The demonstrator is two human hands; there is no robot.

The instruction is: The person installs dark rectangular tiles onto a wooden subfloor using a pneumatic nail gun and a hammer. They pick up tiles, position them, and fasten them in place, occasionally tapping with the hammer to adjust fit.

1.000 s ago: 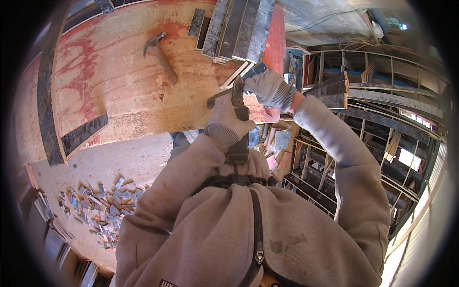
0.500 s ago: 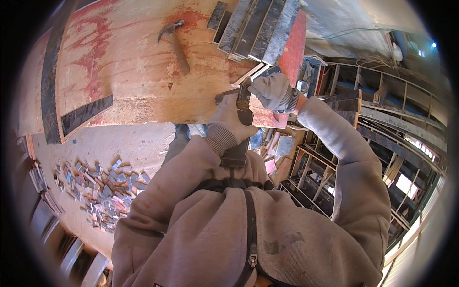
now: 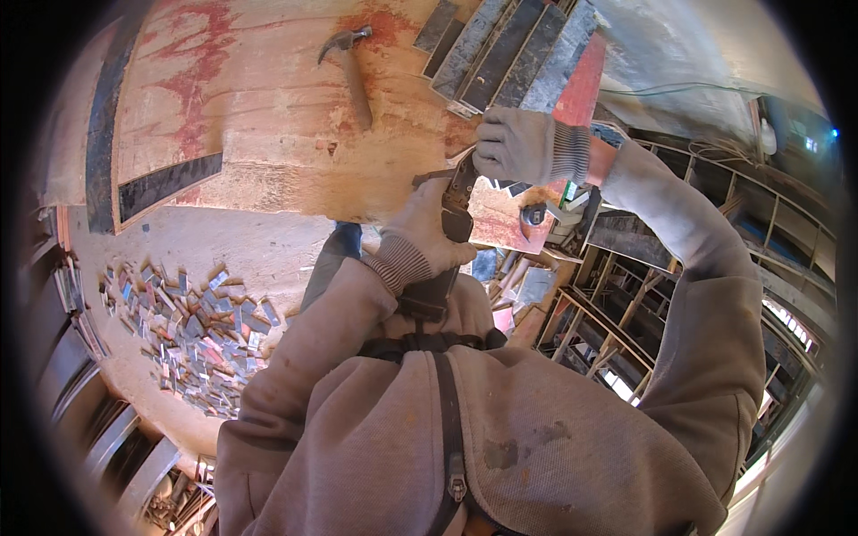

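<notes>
Grey-gloved, the left hand (image 3: 420, 237) is wrapped closed around the dark handles of a plier-like cutting tool (image 3: 454, 210), and its grip is shut on them. In the head view, the only one there is, the tool's long axis runs nearly upright in the picture, handles low toward the person's chest and head high toward the plywood table (image 3: 268, 116). The right hand (image 3: 518, 147), also gloved, sits just above and to the right of the tool's head, fingers curled shut over the near end of a reddish flat piece (image 3: 500, 219) at the table's edge. What exactly lies under those fingers is hidden. So the held piece lies up and to the right of the left hand's grip, touching or just beside the tool's head, and the right hand is the nearer one to it.

Further up the table, well apart from both hands, lies a hammer (image 3: 353, 67) with its handle pointing down toward the person. A row of dark flat strips (image 3: 500, 49) leans by the far right of the table. Down on the floor to the left lies a heap of small cut-off chips (image 3: 192, 335)
</notes>
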